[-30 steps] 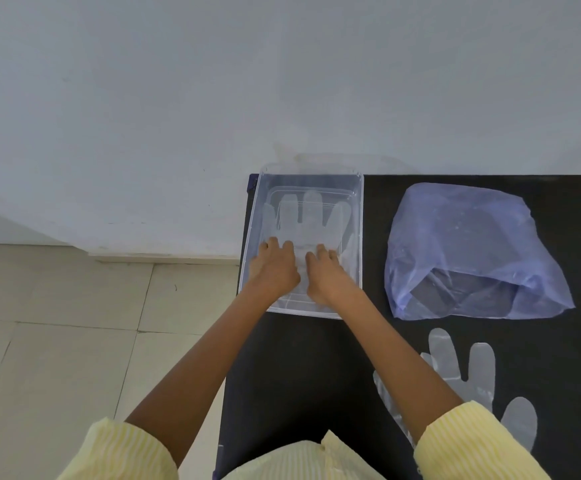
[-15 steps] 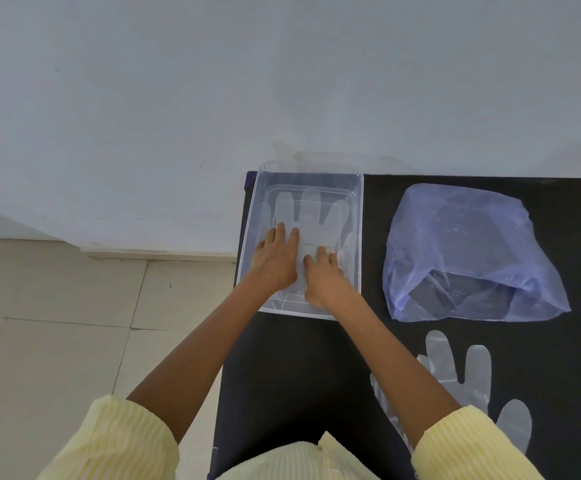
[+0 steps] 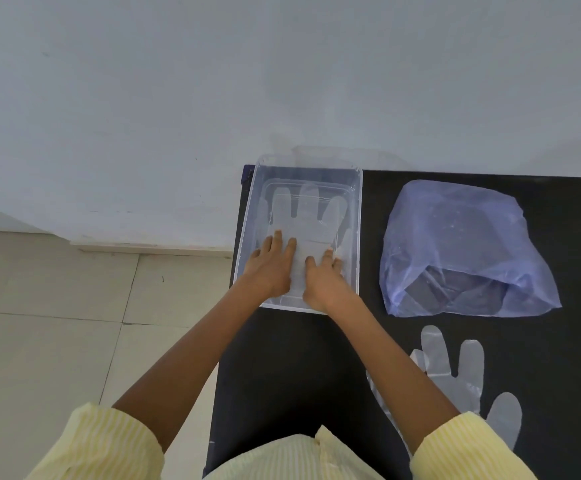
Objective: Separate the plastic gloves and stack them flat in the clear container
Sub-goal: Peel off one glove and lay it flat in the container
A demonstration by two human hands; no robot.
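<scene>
A clear plastic container (image 3: 357, 216) stands at the far left corner of the black table. Inside it a thin translucent glove (image 3: 308, 216) lies flat, fingers pointing away from me. My left hand (image 3: 271, 268) and my right hand (image 3: 323, 278) lie side by side on the glove's palm and cuff, fingers straight and pressing down. Another translucent glove (image 3: 455, 372) lies flat on the table at the near right, partly hidden under my right forearm.
A crumpled bluish plastic bag (image 3: 455, 244) lies right of the container, its mouth facing me. The black table (image 3: 289, 368) ends at its left edge beside the container, with beige floor tiles (image 3: 57, 341) below. A white wall runs behind.
Both hands have slid a little farther up the glove inside the container, the left hand's fingers stretching out straighter. The glove stays flat; nothing else moved.
</scene>
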